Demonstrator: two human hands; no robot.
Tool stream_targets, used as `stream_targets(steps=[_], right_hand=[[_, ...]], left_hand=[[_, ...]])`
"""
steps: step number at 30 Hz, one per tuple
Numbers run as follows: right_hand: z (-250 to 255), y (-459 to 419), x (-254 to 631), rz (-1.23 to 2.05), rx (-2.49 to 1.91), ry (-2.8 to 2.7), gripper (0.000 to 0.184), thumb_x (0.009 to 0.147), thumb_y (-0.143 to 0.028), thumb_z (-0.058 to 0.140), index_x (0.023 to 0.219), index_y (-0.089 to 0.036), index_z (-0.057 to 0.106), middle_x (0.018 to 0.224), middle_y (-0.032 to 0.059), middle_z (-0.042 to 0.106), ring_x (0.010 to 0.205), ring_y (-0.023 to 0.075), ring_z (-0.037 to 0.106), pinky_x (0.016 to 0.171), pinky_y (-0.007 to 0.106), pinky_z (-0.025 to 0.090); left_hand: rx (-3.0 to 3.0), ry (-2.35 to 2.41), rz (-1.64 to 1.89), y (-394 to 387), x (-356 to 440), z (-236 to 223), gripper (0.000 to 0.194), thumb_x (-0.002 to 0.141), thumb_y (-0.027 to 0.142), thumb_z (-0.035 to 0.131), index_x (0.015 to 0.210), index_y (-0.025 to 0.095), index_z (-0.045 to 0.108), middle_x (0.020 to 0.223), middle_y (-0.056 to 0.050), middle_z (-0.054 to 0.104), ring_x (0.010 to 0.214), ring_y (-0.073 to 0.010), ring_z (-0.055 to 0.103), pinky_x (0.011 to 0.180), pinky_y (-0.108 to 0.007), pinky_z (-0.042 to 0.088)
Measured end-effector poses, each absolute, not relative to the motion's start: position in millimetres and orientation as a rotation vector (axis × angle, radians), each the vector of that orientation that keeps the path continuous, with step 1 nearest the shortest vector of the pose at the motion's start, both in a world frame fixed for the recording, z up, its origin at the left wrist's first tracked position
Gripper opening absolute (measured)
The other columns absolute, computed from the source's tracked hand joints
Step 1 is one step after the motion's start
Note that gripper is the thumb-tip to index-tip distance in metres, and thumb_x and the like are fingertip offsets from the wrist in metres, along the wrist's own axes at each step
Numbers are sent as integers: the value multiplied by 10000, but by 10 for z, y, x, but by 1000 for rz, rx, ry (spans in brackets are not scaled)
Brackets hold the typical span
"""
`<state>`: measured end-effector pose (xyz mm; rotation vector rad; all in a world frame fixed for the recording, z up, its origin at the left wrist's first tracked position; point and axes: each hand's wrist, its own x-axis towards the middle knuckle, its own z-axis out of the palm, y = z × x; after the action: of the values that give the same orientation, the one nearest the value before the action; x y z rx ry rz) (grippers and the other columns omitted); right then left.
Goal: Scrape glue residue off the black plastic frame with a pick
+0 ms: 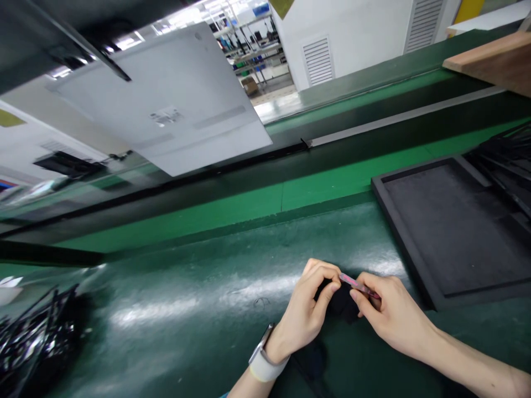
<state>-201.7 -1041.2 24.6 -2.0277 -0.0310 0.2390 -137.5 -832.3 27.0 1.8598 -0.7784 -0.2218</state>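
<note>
Our right hand (pixel 390 312) pinches a pink stick (pixel 352 282) over the green table (pixel 199 276), its long axis running ten to four o'clock; our left hand (pixel 307 309) closes narrowly at its upper end, grip unclear. A black tray (pixel 448 237) sits toward two o'clock, black strips (pixel 508 160) at its far corner. Toward eleven, a white board's (pixel 174 105) label is too blurred to read.

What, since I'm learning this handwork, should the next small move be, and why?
I would probably ease the left hand slightly back from the thin pink item: its fingertips sit right at one end, while the right hand holds the other, so the item seems supported without them.
</note>
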Motion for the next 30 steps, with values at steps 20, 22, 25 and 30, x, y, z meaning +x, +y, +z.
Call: stream_targets(steps=[20, 22, 25, 30], right_hand=[[256, -10351, -2056, 166, -2126, -91, 308, 1037, -304, 445, 744, -243, 375, 610, -62, 407, 522, 134, 364, 559, 323, 241], [249, -10347, -2057, 167, -2126, -91, 306, 1038, -307, 442, 746, -244, 376, 608, -63, 404, 520, 134, 363, 561, 322, 244], [245, -10337, -2053, 171, -2126, -80, 310, 1042, -324, 437, 748, -245, 378, 607, -65, 401, 519, 132, 359, 560, 318, 248], [244, -10337, -2050, 147, -2123, -67, 312, 1032, -333, 435, 738, -246, 375, 594, -68, 401, 505, 127, 356, 545, 317, 238]], left_hand=[[1877, -643, -481, -8334, -1397, 328, 276, 1171, 362, 395, 973, 222, 526, 945, -12, 511, 897, -193, 470, 828, -345, 385], [1864, -627, -491, -8337, -1400, 318, 285, 1173, 370, 389, 969, 221, 521, 944, -11, 502, 884, -189, 469, 823, -344, 385], [1850, -613, -494, -8339, -1405, 302, 285, 1171, 380, 394, 974, 220, 522, 951, -13, 502, 884, -186, 474, 827, -344, 384], [1822, -587, -492, -8335, -1417, 256, 288, 1169, 411, 401, 996, 220, 531, 963, -17, 519, 875, -183, 486, 822, -344, 384]])
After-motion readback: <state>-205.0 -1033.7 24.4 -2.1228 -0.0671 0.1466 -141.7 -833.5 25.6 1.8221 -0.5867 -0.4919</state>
